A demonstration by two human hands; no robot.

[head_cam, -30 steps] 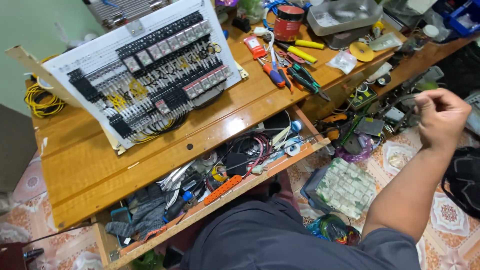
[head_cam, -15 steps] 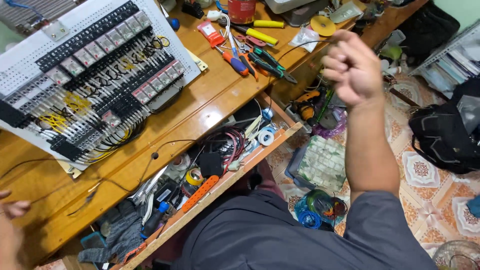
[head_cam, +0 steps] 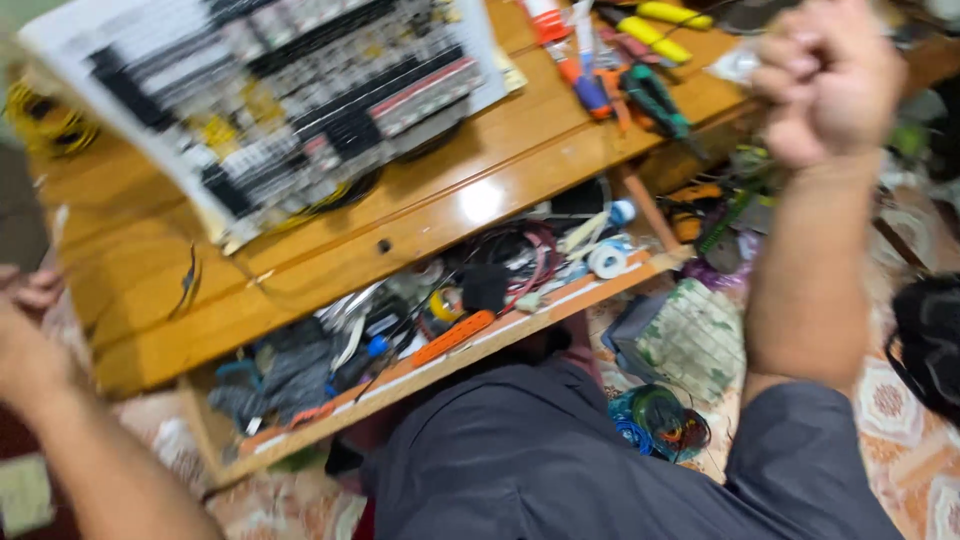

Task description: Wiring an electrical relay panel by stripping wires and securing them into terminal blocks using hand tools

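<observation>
My right hand [head_cam: 830, 80] is raised at the upper right, closed into a fist, with nothing visible in it. It hangs above the right end of the wooden table [head_cam: 300, 270], near several screwdrivers and pliers [head_cam: 620, 70]. My left hand [head_cam: 25, 300] shows only at the left edge, blurred, beside the table's left end; its fingers are unclear. A white panel packed with black terminal blocks and yellow wires [head_cam: 270, 100] lies tilted on the tabletop.
An open shelf [head_cam: 450, 350] under the tabletop holds gloves, tape rolls, cables and an orange tool. On the patterned floor lie a folded checked cloth [head_cam: 690, 340], a coil of coloured wire [head_cam: 655, 420] and a black bag [head_cam: 930, 340].
The view swung and blurred. My right fist rose further toward the upper right. My left arm came further into view at the lower left.
</observation>
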